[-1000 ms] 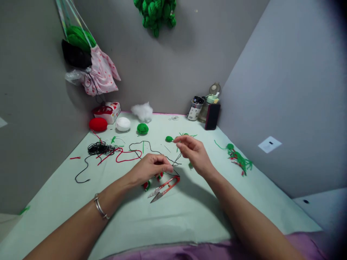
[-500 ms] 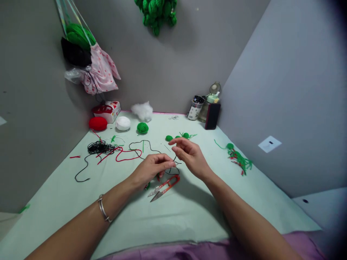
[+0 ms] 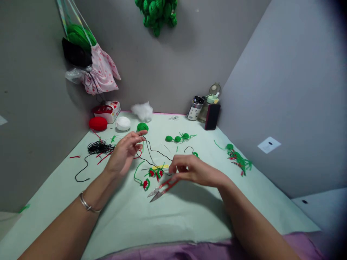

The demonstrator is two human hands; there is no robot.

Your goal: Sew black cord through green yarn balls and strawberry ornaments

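My left hand (image 3: 124,151) is raised over the left middle of the table, thumb and fingertips close together on a strand of black yarn (image 3: 152,150). My right hand (image 3: 195,169) is bent low above the orange-handled thread snips (image 3: 162,188), covering part of their handle. Its fingertips are pinched where black strands meet; the exact grip is partly hidden. Between the hands lie small red-and-green crocheted pieces (image 3: 146,185) with green tails, beside a yellow-handled tool (image 3: 160,167).
Tangled black yarn (image 3: 99,147) lies left, with red yarn (image 3: 98,123), white yarn (image 3: 123,123) and stuffing (image 3: 143,111) behind. Green balls (image 3: 177,139) lie beyond my right hand; a green-and-red bundle (image 3: 240,160) sits right. A phone (image 3: 213,116) leans at the back corner.
My left hand has moved up and left, away from my right. My right hand has come down over the snips' handle. The crocheted pieces and yellow-handled tool are now uncovered.
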